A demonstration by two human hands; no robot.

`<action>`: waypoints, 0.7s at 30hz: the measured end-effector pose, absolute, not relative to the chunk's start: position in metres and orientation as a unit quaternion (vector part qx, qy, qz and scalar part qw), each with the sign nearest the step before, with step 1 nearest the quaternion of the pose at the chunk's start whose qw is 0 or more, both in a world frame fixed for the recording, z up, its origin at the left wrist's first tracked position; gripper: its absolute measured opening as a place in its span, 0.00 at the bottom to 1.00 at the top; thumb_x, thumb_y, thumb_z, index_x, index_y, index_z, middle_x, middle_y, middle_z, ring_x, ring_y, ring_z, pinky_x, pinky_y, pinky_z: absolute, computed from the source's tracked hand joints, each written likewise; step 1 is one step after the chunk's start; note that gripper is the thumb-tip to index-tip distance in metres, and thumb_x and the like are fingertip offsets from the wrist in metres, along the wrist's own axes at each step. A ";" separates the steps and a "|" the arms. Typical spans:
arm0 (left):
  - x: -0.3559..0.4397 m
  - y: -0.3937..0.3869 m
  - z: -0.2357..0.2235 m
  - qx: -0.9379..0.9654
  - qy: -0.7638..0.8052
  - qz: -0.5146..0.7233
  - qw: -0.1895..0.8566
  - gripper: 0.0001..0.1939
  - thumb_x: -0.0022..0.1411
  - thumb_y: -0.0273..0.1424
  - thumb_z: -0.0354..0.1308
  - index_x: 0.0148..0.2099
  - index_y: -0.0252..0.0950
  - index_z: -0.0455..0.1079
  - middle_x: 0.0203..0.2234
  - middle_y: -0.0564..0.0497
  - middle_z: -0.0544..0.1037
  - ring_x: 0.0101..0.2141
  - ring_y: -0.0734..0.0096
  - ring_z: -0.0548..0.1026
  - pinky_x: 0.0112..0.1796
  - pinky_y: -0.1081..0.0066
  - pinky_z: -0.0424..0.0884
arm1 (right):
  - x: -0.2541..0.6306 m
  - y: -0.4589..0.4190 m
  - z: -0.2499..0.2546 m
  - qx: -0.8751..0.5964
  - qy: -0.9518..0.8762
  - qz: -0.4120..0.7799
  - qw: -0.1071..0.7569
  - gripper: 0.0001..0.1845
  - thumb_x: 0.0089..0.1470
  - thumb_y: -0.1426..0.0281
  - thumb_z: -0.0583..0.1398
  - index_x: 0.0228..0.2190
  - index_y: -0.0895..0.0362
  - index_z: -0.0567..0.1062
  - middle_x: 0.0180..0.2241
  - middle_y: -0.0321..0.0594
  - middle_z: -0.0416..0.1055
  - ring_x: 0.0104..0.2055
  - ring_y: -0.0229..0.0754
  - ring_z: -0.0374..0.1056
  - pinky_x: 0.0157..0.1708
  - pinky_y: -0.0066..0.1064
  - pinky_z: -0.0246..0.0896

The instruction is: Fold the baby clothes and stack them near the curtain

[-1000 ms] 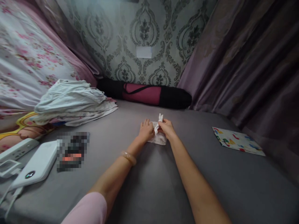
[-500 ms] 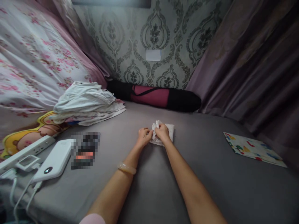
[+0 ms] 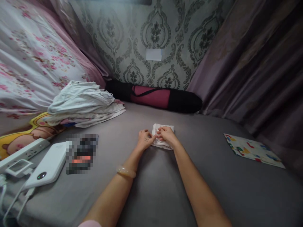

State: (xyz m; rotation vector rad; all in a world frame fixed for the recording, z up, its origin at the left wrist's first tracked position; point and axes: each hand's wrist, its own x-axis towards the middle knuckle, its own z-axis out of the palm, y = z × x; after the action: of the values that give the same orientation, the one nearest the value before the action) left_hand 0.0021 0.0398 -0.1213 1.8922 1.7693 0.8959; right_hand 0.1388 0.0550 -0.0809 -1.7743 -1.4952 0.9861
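Observation:
A small white folded cloth (image 3: 163, 144) lies flat on the grey sheet between my hands, its layers stacked in a rough square. My left hand (image 3: 145, 139) is at its left edge, fingers curled and thumb on the fabric, closed on that edge. My right hand (image 3: 167, 135) rests over the top of the cloth with its fingers bent and pinched together at the fabric. The fingers partly hide the cloth's middle. A pale bangle (image 3: 126, 172) circles my left forearm.
A pile of white clothes (image 3: 82, 102), a power bank (image 3: 47, 165), a power strip (image 3: 30, 153) with cables and a blurred-out dark item (image 3: 82, 154) are on the left. A patterned flat piece (image 3: 254, 150) lies right. A black-and-maroon long bag (image 3: 151, 96) lies along the wall.
The raised, bunched fold that my right hand pinched now lies down on the cloth. My right hand has shifted slightly right. The view has turned a little.

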 end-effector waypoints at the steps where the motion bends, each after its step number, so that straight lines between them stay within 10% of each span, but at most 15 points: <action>1: 0.002 0.039 -0.120 0.677 0.633 0.314 0.207 0.13 0.54 0.39 0.60 0.29 0.34 0.76 0.46 0.41 0.74 0.53 0.55 0.66 0.53 0.64 0.59 | 0.146 0.056 -0.079 -0.671 -0.560 0.369 0.316 0.17 0.58 0.75 0.47 0.44 0.61 0.73 0.39 0.44 0.76 0.30 0.36 0.74 0.26 0.24 0.67; 8: 0.003 0.039 -0.121 0.667 0.640 0.311 0.219 0.11 0.54 0.36 0.58 0.29 0.33 0.74 0.48 0.40 0.71 0.54 0.53 0.64 0.53 0.62 0.59 | 0.180 0.060 -0.083 -0.660 -0.694 0.101 0.270 0.24 0.61 0.70 0.45 0.54 0.65 0.66 0.56 0.54 0.64 0.59 0.46 0.58 0.58 0.37 0.50; 15: 0.000 0.039 -0.126 0.688 0.616 0.326 0.202 0.17 0.55 0.31 0.56 0.48 0.34 0.69 0.37 0.45 0.73 0.46 0.58 0.67 0.50 0.62 0.61 | 0.163 0.057 -0.116 -0.671 -0.731 0.036 0.117 0.33 0.64 0.61 0.42 0.62 0.70 0.53 0.65 0.54 0.47 0.67 0.51 0.39 0.63 0.45 0.31; 21: -0.001 0.041 -0.131 0.704 0.594 0.328 0.209 0.14 0.57 0.29 0.54 0.45 0.38 0.72 0.40 0.46 0.73 0.48 0.59 0.66 0.52 0.60 0.58 | 0.166 0.059 -0.115 -0.669 -0.735 0.052 0.095 0.34 0.64 0.59 0.41 0.63 0.69 0.51 0.66 0.52 0.44 0.67 0.51 0.38 0.63 0.45 0.31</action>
State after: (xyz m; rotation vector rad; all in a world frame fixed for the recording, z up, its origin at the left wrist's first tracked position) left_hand -0.0012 0.0408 -0.1312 1.9602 1.6527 0.9121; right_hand 0.1661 0.0591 -0.1154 -1.9839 -2.1790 0.1541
